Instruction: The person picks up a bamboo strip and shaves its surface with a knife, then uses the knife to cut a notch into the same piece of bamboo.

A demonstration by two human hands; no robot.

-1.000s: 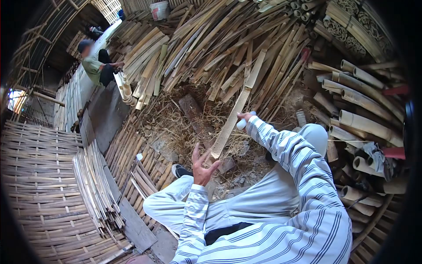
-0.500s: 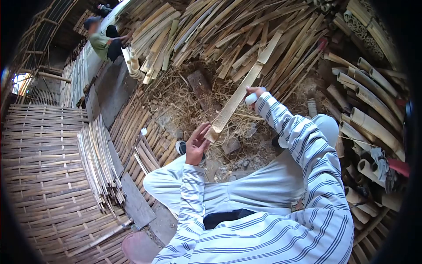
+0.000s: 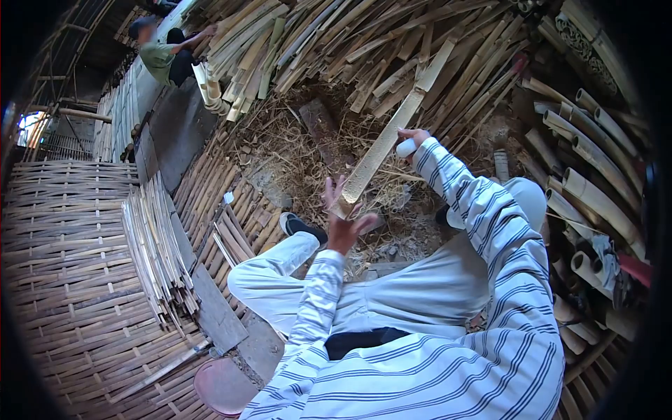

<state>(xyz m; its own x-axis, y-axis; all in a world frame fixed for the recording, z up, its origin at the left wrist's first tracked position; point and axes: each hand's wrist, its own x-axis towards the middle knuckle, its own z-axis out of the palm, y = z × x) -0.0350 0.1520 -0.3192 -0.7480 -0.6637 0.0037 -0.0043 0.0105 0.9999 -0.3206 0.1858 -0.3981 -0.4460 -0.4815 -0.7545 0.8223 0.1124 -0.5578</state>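
The bamboo strip (image 3: 381, 150) sloped across the near edge of the pile (image 3: 329, 52), which apparently supported its far end. The left hand (image 3: 343, 232) was spread at the near end, likely for steadying; the right hand (image 3: 418, 136) curled around a white object (image 3: 405, 148) beside the strip.

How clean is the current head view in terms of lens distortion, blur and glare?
Head view: round fisheye frame with black corners; woven bamboo mat bows toward the edge; left hand looks slightly smeared; window opening at far left is blown out; the co-worker's face is blurred.
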